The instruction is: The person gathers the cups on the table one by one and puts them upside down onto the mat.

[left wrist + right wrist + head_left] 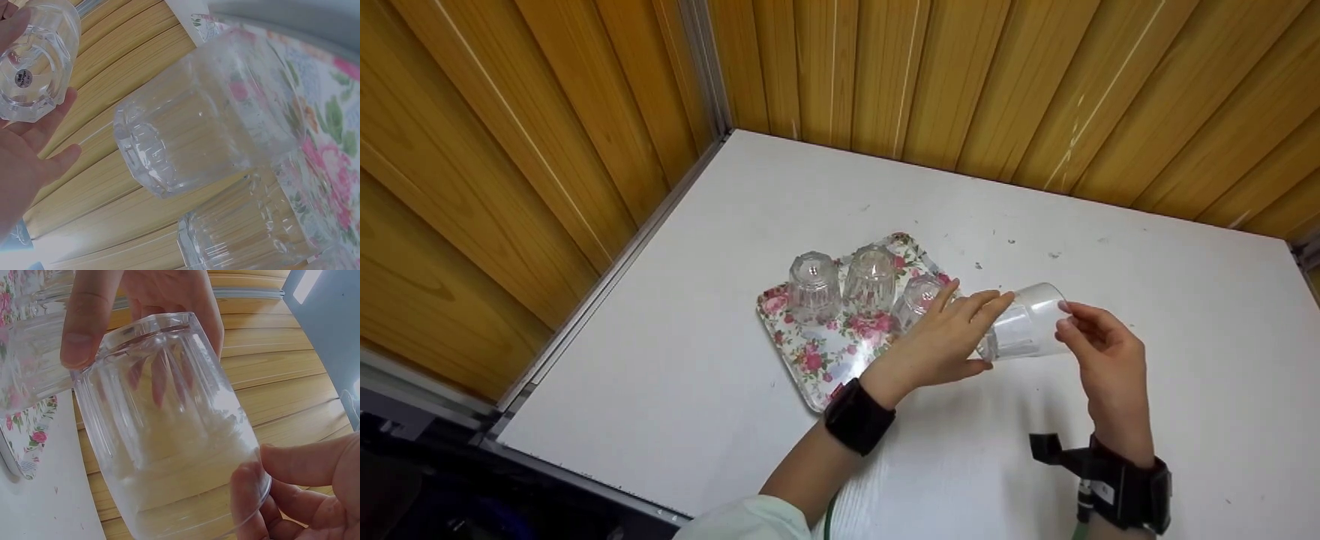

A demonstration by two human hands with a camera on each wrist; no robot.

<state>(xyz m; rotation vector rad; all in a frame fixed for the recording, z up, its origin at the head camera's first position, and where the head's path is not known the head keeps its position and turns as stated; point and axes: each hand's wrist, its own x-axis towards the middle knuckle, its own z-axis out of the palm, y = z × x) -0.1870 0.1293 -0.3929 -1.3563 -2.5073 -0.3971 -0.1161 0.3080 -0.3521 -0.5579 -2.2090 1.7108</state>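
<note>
We hold a clear ribbed glass (1024,324) on its side above the white tabletop (1185,315), long axis running between our hands: left hand (949,337) cupping its base, right hand (1102,352) pinching the rim. Three upturned glasses (870,281) sit on the floral tray (810,360) just beyond the left hand.

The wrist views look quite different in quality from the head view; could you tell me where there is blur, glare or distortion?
Head view: sharp and evenly lit, with a pale sheen on the tray. Left wrist view: soft and close; the nearest glass looks stretched and the floral print is blurred. Right wrist view: the held glass fills the frame, showing fingers through its wall and a milky bright patch inside.
</note>
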